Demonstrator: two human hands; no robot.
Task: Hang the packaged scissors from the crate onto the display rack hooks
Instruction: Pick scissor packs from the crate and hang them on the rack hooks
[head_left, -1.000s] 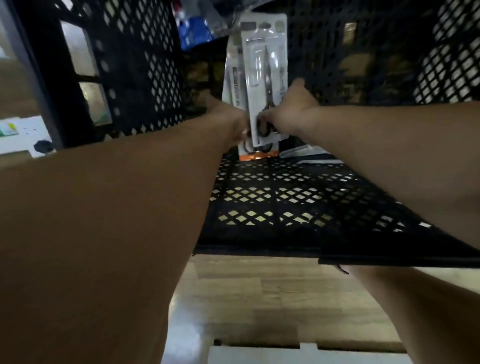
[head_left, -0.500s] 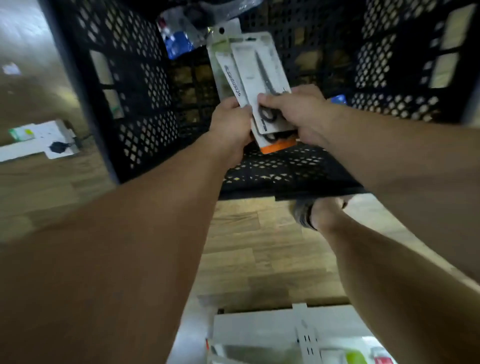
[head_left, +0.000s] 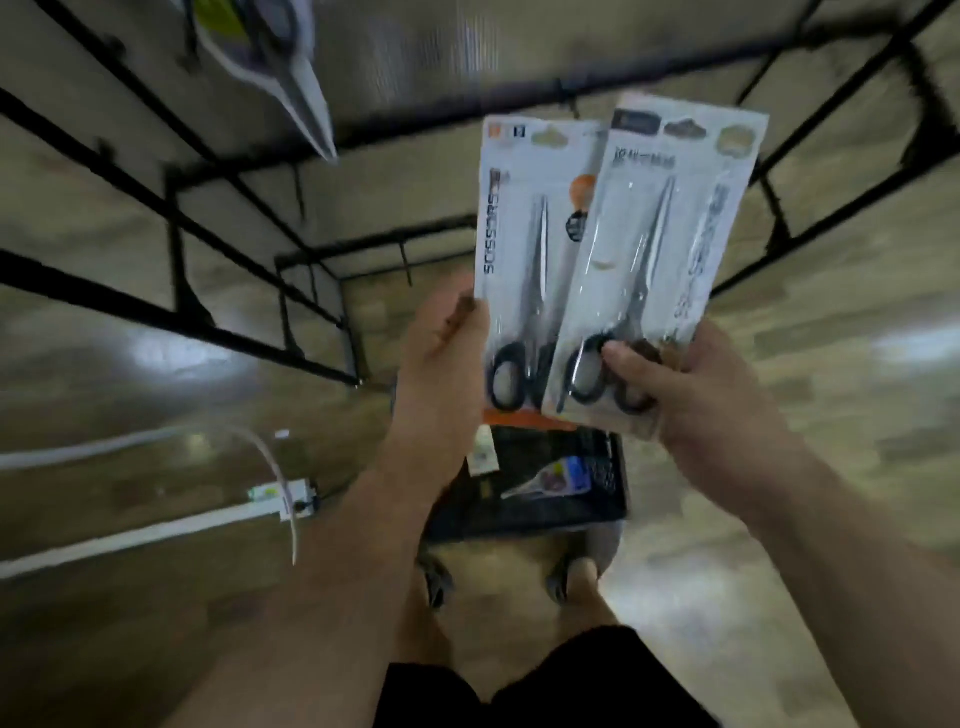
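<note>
The left hand is pinching the orange-edged scissors pack at its lower side. The right hand is keeping its grip clamped over the handles of the grey scissors pack, which is overlapping the first. Both are being held above the crate on the floor, facing the display rack. I judge it best to separate the packs and then line one hang hole up with a bare hook. Blur is smearing the hooks, and a hanging pack is being cut off at the top.

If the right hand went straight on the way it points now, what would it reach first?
Probably the display rack's black crossbar above its scissors pack; the right hand points up at it, though depth is unclear.
</note>
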